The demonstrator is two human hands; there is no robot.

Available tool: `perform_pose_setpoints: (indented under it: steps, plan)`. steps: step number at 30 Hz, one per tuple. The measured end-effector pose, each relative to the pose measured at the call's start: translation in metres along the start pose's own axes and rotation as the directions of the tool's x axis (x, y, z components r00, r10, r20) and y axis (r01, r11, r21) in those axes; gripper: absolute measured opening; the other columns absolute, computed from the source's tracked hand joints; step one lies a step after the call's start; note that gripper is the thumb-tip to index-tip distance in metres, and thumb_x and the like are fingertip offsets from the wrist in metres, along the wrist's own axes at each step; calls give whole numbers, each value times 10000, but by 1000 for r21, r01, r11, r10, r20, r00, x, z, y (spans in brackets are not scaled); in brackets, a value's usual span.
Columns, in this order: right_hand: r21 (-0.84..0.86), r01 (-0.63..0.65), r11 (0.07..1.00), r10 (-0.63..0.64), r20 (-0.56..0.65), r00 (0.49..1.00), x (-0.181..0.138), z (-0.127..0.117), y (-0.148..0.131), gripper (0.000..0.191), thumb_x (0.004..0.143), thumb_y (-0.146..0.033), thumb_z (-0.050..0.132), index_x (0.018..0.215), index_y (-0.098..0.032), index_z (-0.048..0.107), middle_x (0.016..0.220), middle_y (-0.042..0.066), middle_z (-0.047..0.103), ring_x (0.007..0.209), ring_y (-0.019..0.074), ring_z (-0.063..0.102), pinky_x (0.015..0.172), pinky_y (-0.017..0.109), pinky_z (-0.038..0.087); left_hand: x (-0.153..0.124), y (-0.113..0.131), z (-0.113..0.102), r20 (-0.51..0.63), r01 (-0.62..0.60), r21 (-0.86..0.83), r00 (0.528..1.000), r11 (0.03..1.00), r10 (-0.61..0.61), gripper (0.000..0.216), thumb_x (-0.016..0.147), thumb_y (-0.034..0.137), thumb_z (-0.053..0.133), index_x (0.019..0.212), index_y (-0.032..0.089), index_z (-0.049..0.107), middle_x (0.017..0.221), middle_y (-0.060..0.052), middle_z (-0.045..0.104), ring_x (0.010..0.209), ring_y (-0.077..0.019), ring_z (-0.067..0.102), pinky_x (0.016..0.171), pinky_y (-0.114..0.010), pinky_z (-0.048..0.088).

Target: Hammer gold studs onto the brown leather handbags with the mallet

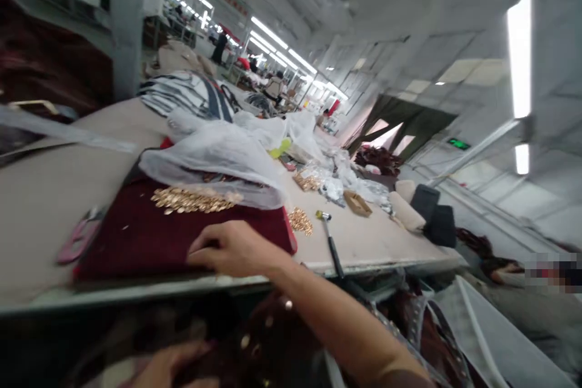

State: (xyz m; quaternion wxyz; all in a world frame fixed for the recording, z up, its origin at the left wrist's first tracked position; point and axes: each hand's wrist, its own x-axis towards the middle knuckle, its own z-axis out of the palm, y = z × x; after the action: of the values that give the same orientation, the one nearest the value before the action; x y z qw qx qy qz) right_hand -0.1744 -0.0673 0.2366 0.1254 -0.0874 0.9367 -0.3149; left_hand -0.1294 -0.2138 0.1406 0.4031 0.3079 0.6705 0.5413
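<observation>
My right hand rests over the front part of a dark red cloth-covered pad on the table. Its fingers curl inward toward the thumb, and whatever is between them is hidden. Behind that hand, a heap of small gold metal pieces lies on the pad, with a sheet of white translucent plastic bunched over its back. Low in the view, below the table edge, my left hand is dark and blurred. It is beside dark brown material dotted with shiny round studs; its grip is unclear.
Pink-handled scissors lie left of the pad. To the right are a smaller gold pile, a hammer near the edge and a small brown box. Striped fabric and plastic bags sit farther back. A grey post stands left.
</observation>
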Motion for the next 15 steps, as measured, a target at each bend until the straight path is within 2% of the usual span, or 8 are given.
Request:
perform_pose_setpoints:
  steps: [2,3,5,7,12,15]
  plan:
    - [27,7,1000,-7,-19,1000,-47,-2,0,29,872,-180,716,871,-163,739,817,-11,733,765,129,662,674,190,442,-23,-8,6,-34,117,-107,992,987,-122,395,784,447,674,1073,178,693,1065,-59,733,1019,-308,666,864,-400,554]
    - [44,-7,999,6,10,1000,-68,-2,1,24,863,-160,721,867,-162,744,797,-11,730,731,123,656,651,187,434,-30,-8,10,-33,149,-165,987,975,-156,396,748,430,672,1044,170,701,1028,-55,742,1012,-308,666,864,-383,545]
    - [41,-42,998,39,68,997,-102,4,4,43,843,-137,732,861,-169,754,776,-14,726,697,120,646,627,185,427,-36,-4,17,-22,155,-234,986,960,-165,379,704,403,662,979,146,708,957,-52,743,979,-291,664,855,-353,523]
    - [37,-46,998,42,92,995,-126,15,6,60,838,-134,736,869,-179,762,794,-11,730,717,127,652,642,187,436,-35,3,22,-15,126,-232,991,965,-133,344,695,374,647,935,135,708,927,-47,732,939,-264,653,840,-330,498]
    - [1,45,999,-45,39,998,-149,34,11,58,836,-115,749,852,-170,763,806,4,727,764,138,655,703,199,439,-35,10,35,-13,92,-276,995,957,-99,343,671,346,649,932,130,702,859,-28,692,846,-218,603,791,-306,446]
    - [-59,41,997,-41,5,999,-152,37,13,63,818,-97,758,831,-158,762,785,10,718,747,141,645,681,208,420,-38,10,40,-45,73,-272,995,960,-88,315,661,341,654,890,127,695,816,-20,647,836,-202,558,758,-284,415]
